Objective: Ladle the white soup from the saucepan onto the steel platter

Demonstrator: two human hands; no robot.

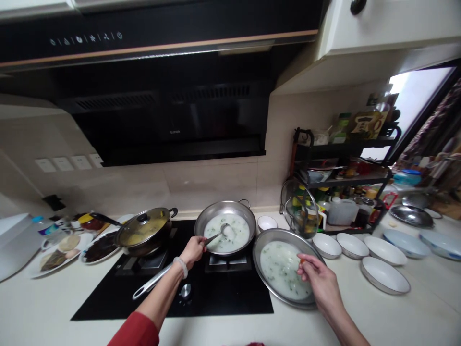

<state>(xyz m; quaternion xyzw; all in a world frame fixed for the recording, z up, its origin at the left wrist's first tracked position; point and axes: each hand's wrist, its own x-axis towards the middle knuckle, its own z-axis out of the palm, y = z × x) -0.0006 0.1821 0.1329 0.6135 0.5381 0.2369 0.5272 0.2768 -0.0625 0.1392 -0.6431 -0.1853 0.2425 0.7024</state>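
Note:
My left hand [193, 251] grips the handle of a ladle [213, 239]. The ladle's bowl rests in white soup with green bits inside a steel frying pan [206, 217] on the right burner. My right hand [320, 279] is over the right side of a wide metal basin [260, 240], which holds similar white soup with greens. Its thumb and fingers pinch a small orange thing [301, 260], too small to name. A small white bowl [267, 223] stands between the pan and the basin.
On the left burner sits a lidded pan [144, 233] of yellow food. Plates of dark food [99, 247] and other items lie left of the hob. Several white bowls [385, 275] stand at right, before a black rack [342, 150] of bottles. A range hood [173, 115] hangs overhead.

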